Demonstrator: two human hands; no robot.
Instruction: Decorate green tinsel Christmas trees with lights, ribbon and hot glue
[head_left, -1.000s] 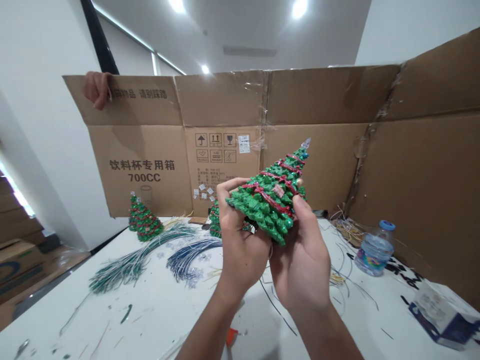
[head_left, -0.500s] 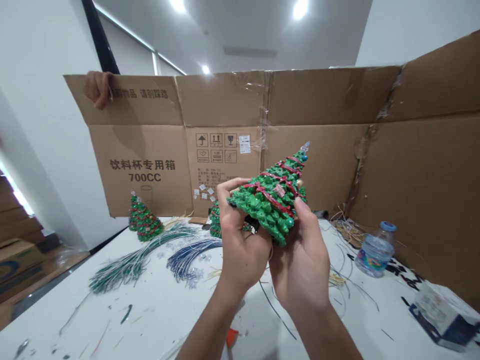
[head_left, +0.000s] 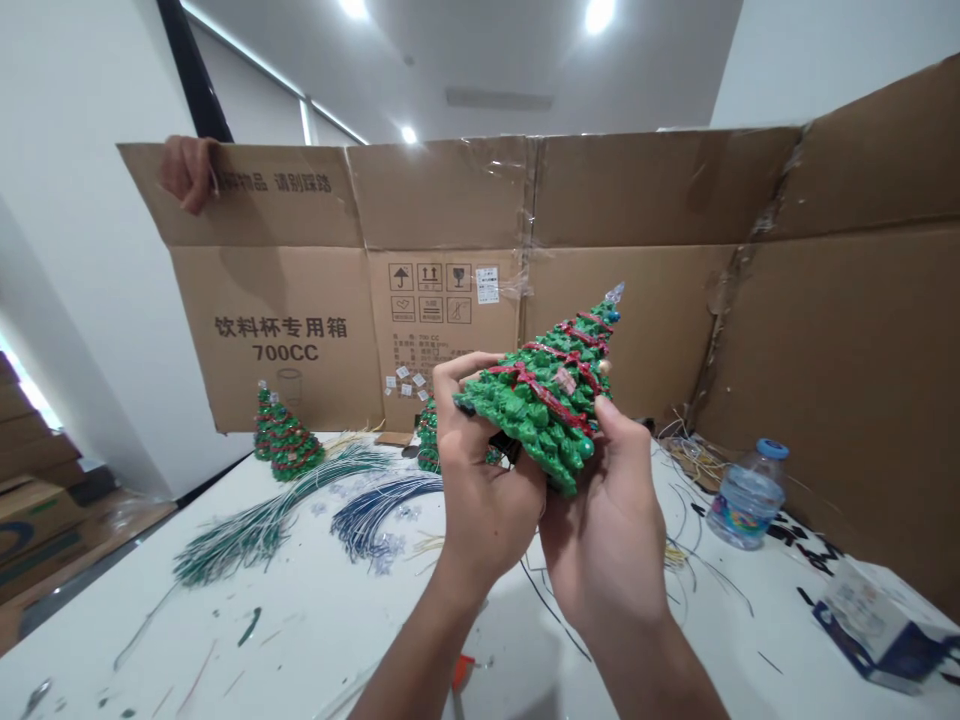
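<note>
I hold a small green Christmas tree model [head_left: 551, 385] with red garlands and a clear tip, tilted so its top points up and to the right. My left hand [head_left: 480, 470] is closed round its base from the left, fingers curled over the lower branches. My right hand [head_left: 611, 510] grips the base from below and the right, thumb against the green branches. Both hands are raised above a white table [head_left: 315, 610].
Cardboard walls [head_left: 450, 290] ring the table; another person's hand [head_left: 184, 170] grips the top left edge. Two more small trees [head_left: 285, 440] stand at the back. Green wire bundles [head_left: 255, 525] and blue ones [head_left: 375, 510] lie left. A water bottle [head_left: 742, 495] and a small box [head_left: 874, 625] sit right.
The tree has turned slightly in my hands, and my right thumb has crept further up onto its lower branches. Everything on the table is unmoved.
</note>
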